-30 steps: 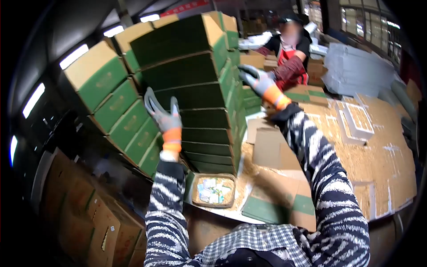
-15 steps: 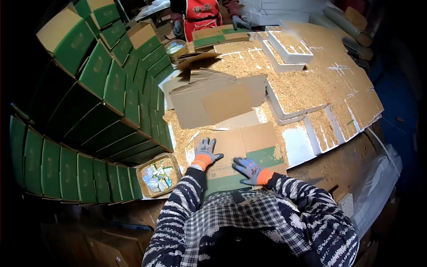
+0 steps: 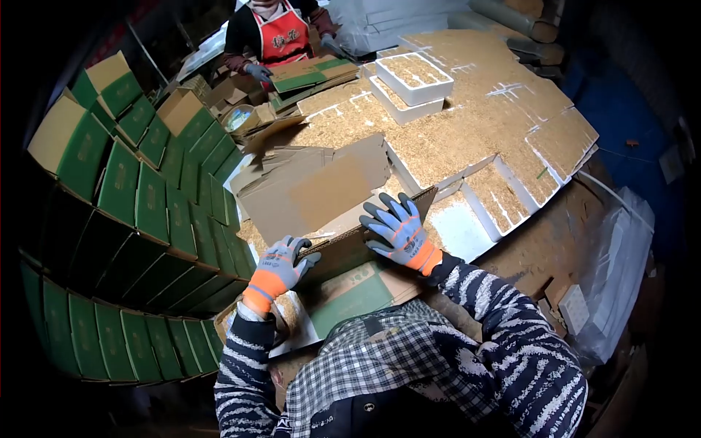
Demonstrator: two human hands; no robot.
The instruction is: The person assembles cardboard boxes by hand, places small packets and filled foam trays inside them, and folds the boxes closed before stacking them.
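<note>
In front of me is a green and brown cardboard box blank (image 3: 353, 301), its far panel tilted upright off the table. My left hand (image 3: 281, 267), in a grey and orange glove, has its fingers curled over the left end of the raised edge. Against the same edge, farther right, rests my right hand (image 3: 400, 237) in a matching glove. Its fingers are stretched and spread, with the thumb side hidden from me. Just beyond the raised panel lie loose brown cardboard sheets (image 3: 321, 182).
Green boxes (image 3: 120, 182) are stacked in rows on my left. White foam trays (image 3: 415, 79) filled with wood-shaving-like bits stand across the table. A person in a red apron (image 3: 283, 36) is at the far side, gloved hands by more green cardboard (image 3: 310, 73).
Both hands have gone from lying flat on the cardboard to its far edge, which has swung up. My view has turned to the right. The other person has shifted beside the far cardboard.
</note>
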